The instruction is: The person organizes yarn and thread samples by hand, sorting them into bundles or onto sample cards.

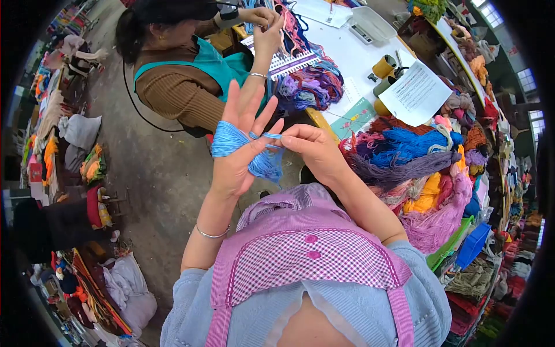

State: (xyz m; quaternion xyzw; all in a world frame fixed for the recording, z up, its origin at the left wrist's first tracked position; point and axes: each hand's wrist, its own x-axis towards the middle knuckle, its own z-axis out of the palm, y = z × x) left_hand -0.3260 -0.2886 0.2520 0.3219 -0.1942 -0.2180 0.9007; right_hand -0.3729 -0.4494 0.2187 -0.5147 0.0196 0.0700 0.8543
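A hank of light blue thread (229,140) is looped across my left hand (233,170), whose fingers point up and are spread apart. The thumb lies against the thread, and loose ends hang down beside the palm. My right hand (317,151) is closed in a pinch on a short blue strand that runs over to the left thumb and fingers. Part of the hank is hidden behind the left hand.
To the left front, a co-worker in a teal apron (207,68) handles yarn at the white table (324,43). A printed sheet (416,92), thread spools (384,66) and a clear plastic box (373,24) lie there. Colourful yarn hanks (416,150) pile up on my right.
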